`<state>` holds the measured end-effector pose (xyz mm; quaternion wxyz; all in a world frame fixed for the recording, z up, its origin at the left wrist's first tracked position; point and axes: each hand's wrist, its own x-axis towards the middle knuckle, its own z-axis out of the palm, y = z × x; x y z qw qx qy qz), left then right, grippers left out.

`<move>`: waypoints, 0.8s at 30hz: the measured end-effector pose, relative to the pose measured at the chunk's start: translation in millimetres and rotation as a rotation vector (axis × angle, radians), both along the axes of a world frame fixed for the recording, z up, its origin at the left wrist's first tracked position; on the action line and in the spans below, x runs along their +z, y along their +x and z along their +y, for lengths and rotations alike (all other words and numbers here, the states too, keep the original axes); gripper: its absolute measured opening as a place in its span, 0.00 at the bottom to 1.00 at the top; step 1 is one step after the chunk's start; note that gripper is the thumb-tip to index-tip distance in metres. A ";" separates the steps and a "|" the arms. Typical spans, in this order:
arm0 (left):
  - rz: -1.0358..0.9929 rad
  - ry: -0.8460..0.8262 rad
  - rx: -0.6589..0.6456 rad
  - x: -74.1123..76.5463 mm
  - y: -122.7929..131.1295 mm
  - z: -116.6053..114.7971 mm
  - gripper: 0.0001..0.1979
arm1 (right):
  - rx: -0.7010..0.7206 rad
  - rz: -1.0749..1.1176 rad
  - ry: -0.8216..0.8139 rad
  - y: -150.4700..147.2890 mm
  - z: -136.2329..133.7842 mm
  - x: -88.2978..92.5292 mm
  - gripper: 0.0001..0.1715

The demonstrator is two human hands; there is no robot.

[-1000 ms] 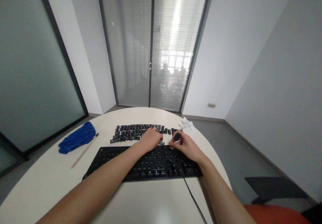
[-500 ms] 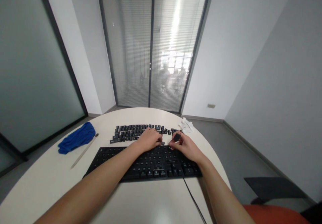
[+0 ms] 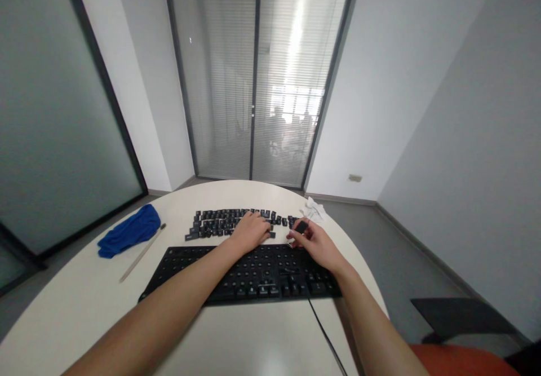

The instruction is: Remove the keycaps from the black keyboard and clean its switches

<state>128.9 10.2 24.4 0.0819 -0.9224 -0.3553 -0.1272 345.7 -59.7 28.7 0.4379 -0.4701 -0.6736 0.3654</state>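
The round desk (image 3: 253, 331) carries a black keyboard (image 3: 245, 274), with rows of loose keycaps (image 3: 215, 222) just beyond it. The left hand (image 3: 250, 230) rests on those rows; I cannot tell if it grips anything. The right hand (image 3: 316, 244) has its fingers (image 3: 296, 235) closed on one keycap (image 3: 301, 226) above the keyboard's far edge. I'd judge it is handling single caps, which calls for careful alignment.

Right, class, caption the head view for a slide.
Right hand pinches a black keycap while left hand rests over loose keycaps beyond the keyboard.

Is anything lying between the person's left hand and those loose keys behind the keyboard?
Nothing visible. The left hand lies right on the loose keys, past the keyboard. The right hand pinches a small black piece beside them.
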 end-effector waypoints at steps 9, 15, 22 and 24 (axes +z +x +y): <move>-0.040 0.023 0.083 2.7 2.9 -3.3 0.07 | -0.062 -0.060 0.020 1.4 0.4 4.1 0.24; -0.231 -0.137 0.070 -1.3 6.6 -54.4 0.11 | -0.103 -0.128 0.045 7.3 -0.4 4.2 0.25; -0.281 -0.271 0.017 -18.2 -13.2 -85.9 0.20 | 0.053 -0.148 -0.063 -2.6 -11.0 5.6 0.23; -0.277 -0.288 0.026 -19.5 -22.3 -84.3 0.20 | 0.092 -0.158 -0.087 -10.5 -15.3 6.5 0.22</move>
